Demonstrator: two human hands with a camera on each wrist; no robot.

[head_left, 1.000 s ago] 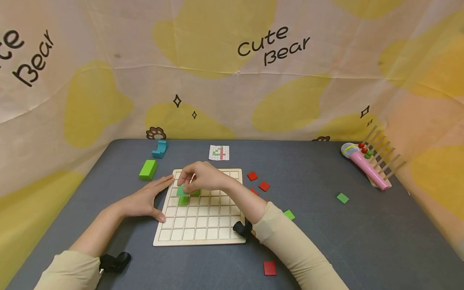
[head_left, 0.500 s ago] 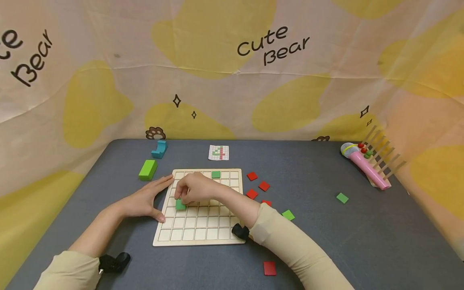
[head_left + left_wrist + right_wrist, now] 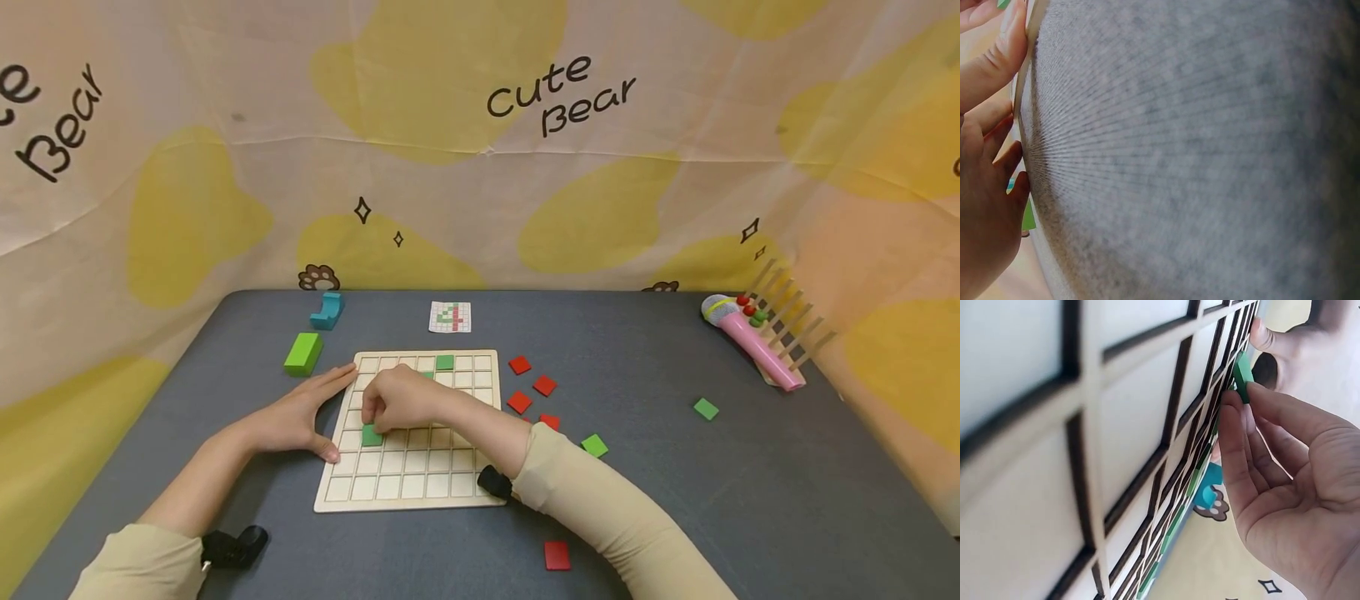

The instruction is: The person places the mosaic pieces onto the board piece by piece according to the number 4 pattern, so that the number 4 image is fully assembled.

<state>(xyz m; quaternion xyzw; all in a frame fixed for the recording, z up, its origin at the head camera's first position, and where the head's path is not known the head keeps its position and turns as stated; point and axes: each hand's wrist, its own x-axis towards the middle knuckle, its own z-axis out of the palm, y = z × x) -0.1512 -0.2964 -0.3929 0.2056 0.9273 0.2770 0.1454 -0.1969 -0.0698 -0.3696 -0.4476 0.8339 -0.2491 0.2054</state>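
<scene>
While the right hand [image 3: 405, 399] pinches a partly hidden tile [image 3: 371, 437], the left [image 3: 297, 418] lies spread.

From the near side, the head view looks down across the desk [image 3: 750, 500]; close wrist views share the board [image 3: 405, 485].

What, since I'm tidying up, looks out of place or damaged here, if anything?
One green square lies well right of the board, apart from the other loose squares, and one red square sits alone in the foreground. They look like strays. I see nothing spilled or damaged.
</scene>
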